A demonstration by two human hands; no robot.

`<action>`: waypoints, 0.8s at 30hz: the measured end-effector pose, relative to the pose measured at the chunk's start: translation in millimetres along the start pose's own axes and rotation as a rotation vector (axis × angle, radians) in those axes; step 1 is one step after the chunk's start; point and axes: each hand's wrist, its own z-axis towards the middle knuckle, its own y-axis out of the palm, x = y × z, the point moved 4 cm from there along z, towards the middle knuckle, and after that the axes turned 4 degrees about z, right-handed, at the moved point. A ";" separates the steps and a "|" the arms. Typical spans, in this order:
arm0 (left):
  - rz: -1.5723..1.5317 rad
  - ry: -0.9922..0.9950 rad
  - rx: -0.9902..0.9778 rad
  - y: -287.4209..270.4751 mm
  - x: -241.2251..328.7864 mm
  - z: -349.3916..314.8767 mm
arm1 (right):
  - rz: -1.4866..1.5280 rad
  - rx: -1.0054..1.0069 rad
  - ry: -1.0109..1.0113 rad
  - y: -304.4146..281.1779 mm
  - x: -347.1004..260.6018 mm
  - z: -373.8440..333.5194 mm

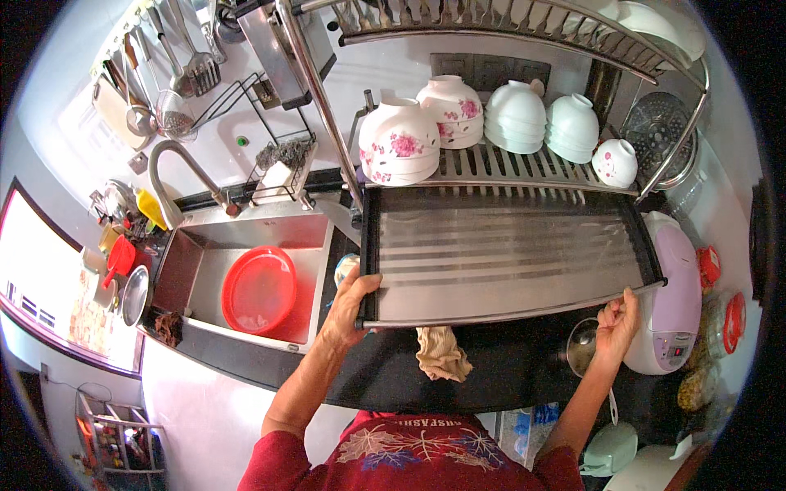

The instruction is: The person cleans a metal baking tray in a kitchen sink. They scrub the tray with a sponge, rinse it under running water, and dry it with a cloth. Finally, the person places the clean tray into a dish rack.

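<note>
A wide metal drip tray point(508, 282) with dark side edges juts out toward me from below the dish rack's bowl shelf point(524, 173). My left hand point(350, 309) is closed on the tray's near left corner, thumb on top. At the near right corner, my right hand point(617, 327) pinches the front edge with its fingertips. Stacked upside-down bowls stand on the shelf just behind: flowered ones point(401, 143) at the left, plain white ones point(514, 119) toward the right. Below the tray, a crumpled beige cloth point(442, 353) lies on the black counter point(377, 368).
Left of the tray is a steel sink point(196, 237) with a red basin point(259, 290) and a curved faucet point(176, 168). A lilac rice cooker point(667, 286) stands close by my right hand, with red-lidded jars point(725, 323) beyond it. Utensils point(184, 74) hang at the upper left.
</note>
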 end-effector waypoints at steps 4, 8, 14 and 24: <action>0.020 -0.017 0.104 6.8 10.5 4.1 | -0.011 -0.018 -0.016 3.4 1.1 5.1; 0.002 0.008 0.053 2.0 10.4 20.5 | -0.015 -0.032 0.000 8.7 5.5 10.1; -0.073 0.019 0.057 -11.6 10.0 41.0 | -0.008 -0.023 -0.036 21.7 17.7 15.4; -0.085 0.010 0.041 -21.2 4.5 78.2 | 0.038 0.012 -0.038 35.9 40.3 38.2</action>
